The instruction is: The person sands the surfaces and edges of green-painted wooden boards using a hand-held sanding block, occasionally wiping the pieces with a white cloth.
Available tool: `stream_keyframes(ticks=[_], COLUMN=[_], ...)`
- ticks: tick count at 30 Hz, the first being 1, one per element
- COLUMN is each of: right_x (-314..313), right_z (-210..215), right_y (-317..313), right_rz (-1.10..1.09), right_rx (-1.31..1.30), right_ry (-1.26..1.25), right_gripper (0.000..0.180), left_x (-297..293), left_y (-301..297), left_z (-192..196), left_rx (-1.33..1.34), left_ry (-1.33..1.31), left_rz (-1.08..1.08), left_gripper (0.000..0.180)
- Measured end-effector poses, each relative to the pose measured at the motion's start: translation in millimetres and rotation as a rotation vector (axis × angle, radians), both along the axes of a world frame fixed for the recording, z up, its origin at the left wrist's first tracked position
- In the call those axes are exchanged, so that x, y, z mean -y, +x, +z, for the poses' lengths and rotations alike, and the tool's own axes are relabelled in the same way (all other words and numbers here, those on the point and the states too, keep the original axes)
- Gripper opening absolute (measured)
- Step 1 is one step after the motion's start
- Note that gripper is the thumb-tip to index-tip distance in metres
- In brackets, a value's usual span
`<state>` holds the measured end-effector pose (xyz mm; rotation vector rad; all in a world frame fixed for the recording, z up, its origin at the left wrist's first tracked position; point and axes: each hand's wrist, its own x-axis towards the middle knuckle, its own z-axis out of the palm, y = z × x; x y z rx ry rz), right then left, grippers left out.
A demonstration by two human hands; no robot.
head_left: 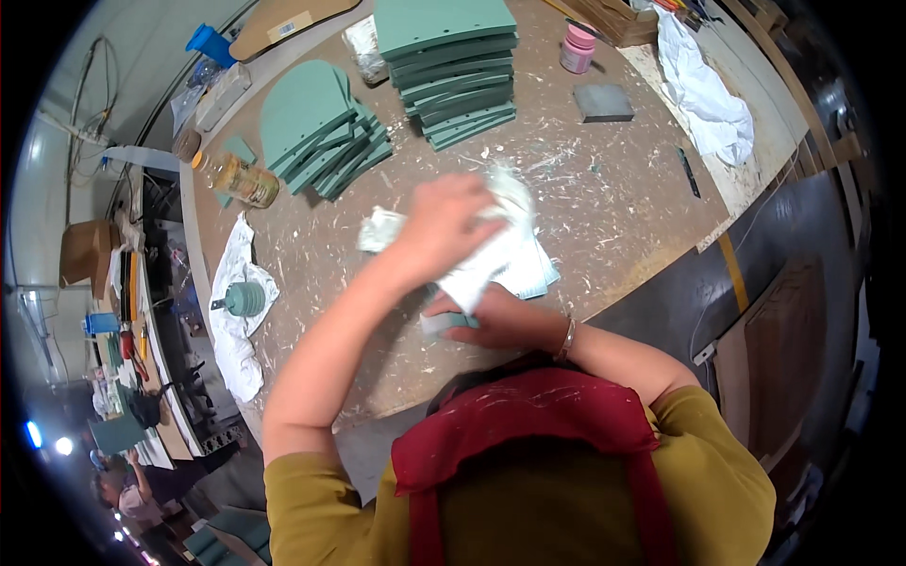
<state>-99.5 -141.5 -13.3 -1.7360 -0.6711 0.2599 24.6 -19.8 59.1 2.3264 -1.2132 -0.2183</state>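
My left hand [451, 222], smeared by motion, is over the middle of the brown table [604, 236], beside a blurred white cloth or paper [486, 269]. Its fingers are too blurred to tell whether they grip it. Closer to me, my right hand [514, 319] is closed around a small pale grey and greenish block [448, 324]. The white piece hangs just above that block and partly covers the hand. A pale sheet with a bluish edge [528, 275] lies under and beside it. One more crumpled white piece [380, 229] is near my left wrist.
Green panels stand in a tall stack [453, 71] and a rounded fanned stack [321, 127]. Around them are a jar [241, 179], a pink bottle [578, 49], a grey block [604, 103], a black knife [688, 173] and white cloths [703, 90]. Another person [137, 495] is at far left.
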Motion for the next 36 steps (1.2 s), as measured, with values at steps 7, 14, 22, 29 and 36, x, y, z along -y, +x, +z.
stream_keyframes(ticks=[7, 14, 22, 29, 36], right_x=[-14.1, -7.4, -18.6, 30.8, 56.5], right_z=[-6.3, 2.7, 8.4, 7.4, 19.3], right_y=[-7.1, -4.9, -5.1, 7.7, 27.5], right_rz=[-0.106, -0.139, -0.095, -0.289, -0.428], right_rx=[0.054, -0.031, -0.035, -0.579, -0.57], right_ry=[0.111, 0.074, 0.018, 0.589, 0.922], right_gripper=[0.034, 0.032, 0.033, 0.031, 0.034], left_x=[51.7, 17.4, -51.9, -93.3, -59.0], left_y=[19.0, 71.6, 69.5, 14.7, -83.7], left_z=[-83.6, -47.7, -90.9, -25.6, -95.3], left_rx=[0.135, 0.029, 0.025, -0.177, 0.054], left_ry=[0.18, 0.015, 0.064, -0.281, -0.17], left_rz=[-0.019, 0.231, 0.423, 0.763, 0.566], left_gripper=[0.034, 0.031, 0.034, 0.032, 0.044])
